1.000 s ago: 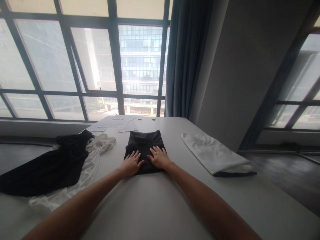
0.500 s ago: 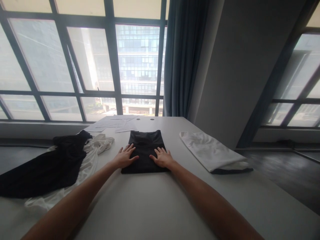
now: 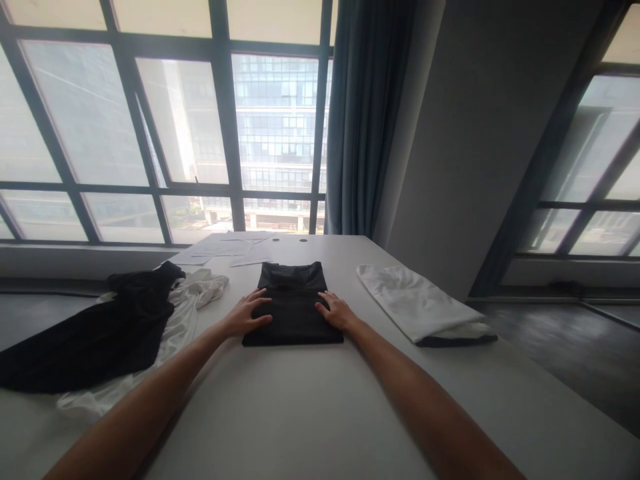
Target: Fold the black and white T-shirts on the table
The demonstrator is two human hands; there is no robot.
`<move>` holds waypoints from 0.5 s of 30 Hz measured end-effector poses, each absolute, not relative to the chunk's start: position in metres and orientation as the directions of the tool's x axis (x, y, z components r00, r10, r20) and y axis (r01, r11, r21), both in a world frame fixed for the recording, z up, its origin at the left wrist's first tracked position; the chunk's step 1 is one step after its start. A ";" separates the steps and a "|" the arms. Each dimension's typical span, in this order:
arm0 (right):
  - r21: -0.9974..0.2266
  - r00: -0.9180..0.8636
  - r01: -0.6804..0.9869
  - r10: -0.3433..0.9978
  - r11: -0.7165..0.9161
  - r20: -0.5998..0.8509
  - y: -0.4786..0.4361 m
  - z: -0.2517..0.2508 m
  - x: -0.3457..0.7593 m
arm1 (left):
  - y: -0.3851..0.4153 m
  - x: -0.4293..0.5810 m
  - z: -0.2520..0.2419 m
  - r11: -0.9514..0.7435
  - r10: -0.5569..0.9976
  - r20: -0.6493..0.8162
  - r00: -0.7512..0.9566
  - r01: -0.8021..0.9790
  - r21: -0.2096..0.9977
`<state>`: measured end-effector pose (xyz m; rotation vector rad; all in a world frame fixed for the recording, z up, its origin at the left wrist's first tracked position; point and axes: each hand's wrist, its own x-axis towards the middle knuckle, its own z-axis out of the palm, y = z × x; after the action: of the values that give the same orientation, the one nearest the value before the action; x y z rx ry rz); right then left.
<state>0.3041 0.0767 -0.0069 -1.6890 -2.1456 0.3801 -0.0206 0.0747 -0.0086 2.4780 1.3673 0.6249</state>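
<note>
A black garment (image 3: 295,317), folded into a neat rectangle, lies flat on the white table (image 3: 295,407) in front of me. Its far end looks like a waistband or collar; I cannot tell which. At its left edge rests my left hand (image 3: 246,315), fingers spread over the cloth. My right hand (image 3: 336,311) lies along the right edge, its fingertips on the fabric and the fingers apart. Neither hand grips anything.
To the left, a loose black garment (image 3: 115,327) is heaped over crumpled white cloth (image 3: 187,313). On the right lies a folded white garment (image 3: 425,300) with a dark edge beneath. Paper sheets (image 3: 225,248) are spread at the far left, before the windows and a blue curtain (image 3: 360,127).
My hands have moved apart, outward toward the side edges of the folded black garment. The garment itself stays in place.
</note>
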 end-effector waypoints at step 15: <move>-0.226 -0.464 0.837 0.865 0.498 0.189 0.011 0.020 0.326 | 0.012 -0.024 0.004 -0.602 0.799 0.241 0.551 0.732 0.319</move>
<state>0.3262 0.0112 0.0196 -1.4394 -2.4676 0.1459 -0.0244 0.0116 0.0044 2.6033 1.2982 0.5443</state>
